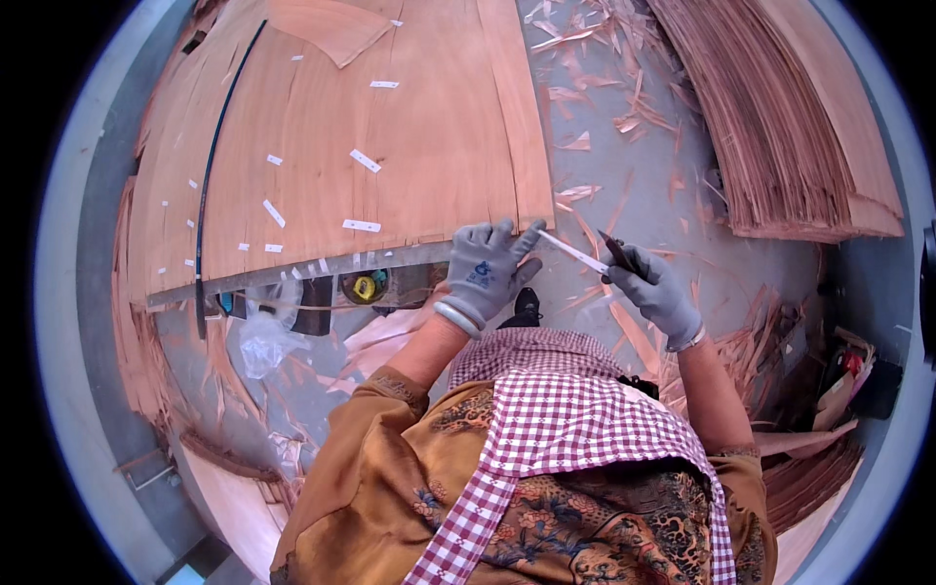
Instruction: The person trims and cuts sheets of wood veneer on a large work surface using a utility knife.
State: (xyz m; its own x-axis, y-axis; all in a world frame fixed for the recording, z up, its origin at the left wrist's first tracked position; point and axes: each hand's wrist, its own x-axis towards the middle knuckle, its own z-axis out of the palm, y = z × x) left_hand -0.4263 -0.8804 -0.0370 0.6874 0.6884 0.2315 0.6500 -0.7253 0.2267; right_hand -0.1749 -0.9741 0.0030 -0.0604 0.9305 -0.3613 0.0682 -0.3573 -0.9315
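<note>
While R hand [658, 297] gripped dark pointed tool [614, 252] & white strip [575, 252], L hand [485, 273] had fingers spread, strip's far end at index tip; couldn't tell if pinched. Strip was just off veneer sheet's [312, 185] near R corner. Sheet had tape bits [366, 160], dark cord [210, 156] across. Flr [673, 224] grey w/ shavings [578, 143]. Blue print [481, 273] on L glove, too small to read.

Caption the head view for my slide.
A white strip stretches between the gloved left hand and right hand, which holds a dark pointed tool, at the edge of a wood sheet.
</note>
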